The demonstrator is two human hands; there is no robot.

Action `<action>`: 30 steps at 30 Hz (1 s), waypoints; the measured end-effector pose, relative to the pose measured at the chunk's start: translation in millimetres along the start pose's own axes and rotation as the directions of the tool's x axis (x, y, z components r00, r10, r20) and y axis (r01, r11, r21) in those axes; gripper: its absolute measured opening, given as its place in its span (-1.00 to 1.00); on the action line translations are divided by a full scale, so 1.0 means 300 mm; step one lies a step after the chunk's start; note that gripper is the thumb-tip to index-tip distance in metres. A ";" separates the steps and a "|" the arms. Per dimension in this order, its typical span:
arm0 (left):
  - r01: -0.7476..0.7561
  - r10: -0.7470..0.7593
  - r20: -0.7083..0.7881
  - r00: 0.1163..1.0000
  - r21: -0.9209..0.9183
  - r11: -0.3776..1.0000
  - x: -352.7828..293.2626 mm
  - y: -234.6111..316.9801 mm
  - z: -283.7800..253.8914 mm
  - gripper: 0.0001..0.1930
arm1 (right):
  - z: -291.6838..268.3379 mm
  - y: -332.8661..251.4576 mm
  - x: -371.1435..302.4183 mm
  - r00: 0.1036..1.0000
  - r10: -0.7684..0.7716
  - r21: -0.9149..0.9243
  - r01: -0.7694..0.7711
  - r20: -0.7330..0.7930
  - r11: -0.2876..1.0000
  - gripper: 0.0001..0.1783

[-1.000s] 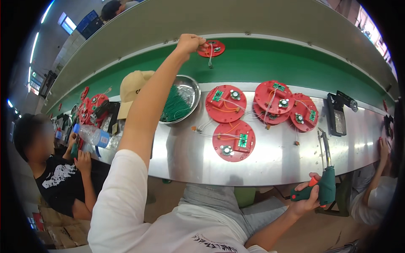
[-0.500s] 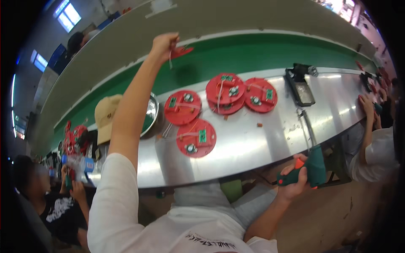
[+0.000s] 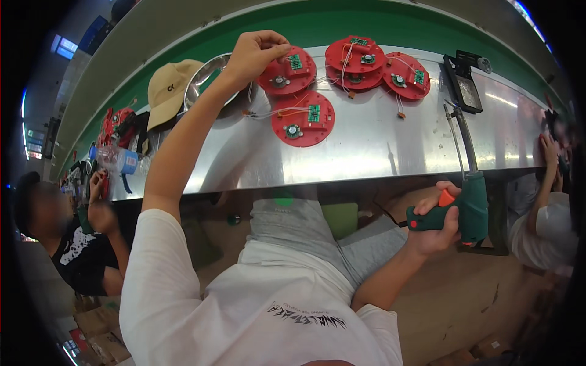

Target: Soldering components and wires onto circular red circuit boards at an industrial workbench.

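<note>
My left hand (image 3: 255,56) reaches out over the steel bench (image 3: 366,146), fingers pinched at the edge of a red round disc (image 3: 288,72) that carries a small green circuit board. A second red disc (image 3: 303,119) with wires lies just in front of it. Two more red discs (image 3: 355,56) (image 3: 406,77) lie to the right. My right hand (image 3: 434,227) is down below the bench edge, closed around a green electric screwdriver (image 3: 469,210) with an orange trigger.
A green conveyor belt (image 3: 378,27) runs behind the bench. A metal bowl (image 3: 204,79) and a beige cap (image 3: 170,90) sit at the left, a black holder (image 3: 464,91) at the right. One seated person (image 3: 73,244) works at my left, another (image 3: 546,226) at my right.
My left hand has drawn back from the green belt with a red disc and come down onto the bench among the other discs. The right hand still holds the screwdriver.
</note>
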State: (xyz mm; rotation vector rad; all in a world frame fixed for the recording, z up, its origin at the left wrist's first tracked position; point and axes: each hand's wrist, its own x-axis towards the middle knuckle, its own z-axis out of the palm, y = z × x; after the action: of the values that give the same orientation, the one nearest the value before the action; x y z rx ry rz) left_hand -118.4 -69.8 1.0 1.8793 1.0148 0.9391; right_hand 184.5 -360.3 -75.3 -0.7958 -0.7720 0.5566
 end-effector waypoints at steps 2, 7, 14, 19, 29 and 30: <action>0.030 -0.031 0.028 0.999 0.052 0.998 -0.036 -0.003 -0.028 -0.85 | 0.008 -0.012 -0.009 0.999 -0.020 0.017 0.019 0.027 1.000 -0.54; -0.098 0.092 0.035 0.995 0.273 0.957 -0.142 0.019 -0.033 -0.81 | 0.024 0.012 -0.049 0.998 0.013 0.023 -0.015 0.063 1.000 -0.54; -0.291 0.316 -0.008 0.949 0.365 0.884 -0.318 0.065 0.106 -0.82 | 0.080 0.053 -0.068 0.968 0.053 -0.227 0.004 0.247 0.974 -0.47; -0.408 0.467 -0.051 0.883 0.413 0.815 -0.374 -0.058 0.218 -0.88 | 0.142 0.081 -0.052 0.855 -0.041 -0.384 0.274 0.517 0.882 -0.49; -0.463 0.567 -0.059 0.822 0.510 0.725 -0.370 -0.139 0.255 -0.90 | 0.150 0.080 -0.046 0.843 0.236 -0.487 0.036 0.484 0.873 -0.37; -0.451 0.554 -0.068 0.830 0.503 0.737 -0.370 -0.140 0.253 -0.90 | 0.146 0.076 -0.038 0.837 0.252 -0.498 0.028 0.486 0.867 -0.37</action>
State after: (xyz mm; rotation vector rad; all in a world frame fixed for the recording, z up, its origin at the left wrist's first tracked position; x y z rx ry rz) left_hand -110.5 -174.0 -93.4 2.5966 0.9177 1.3235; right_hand 139.8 -336.6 -77.8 -1.1828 -1.4359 0.7216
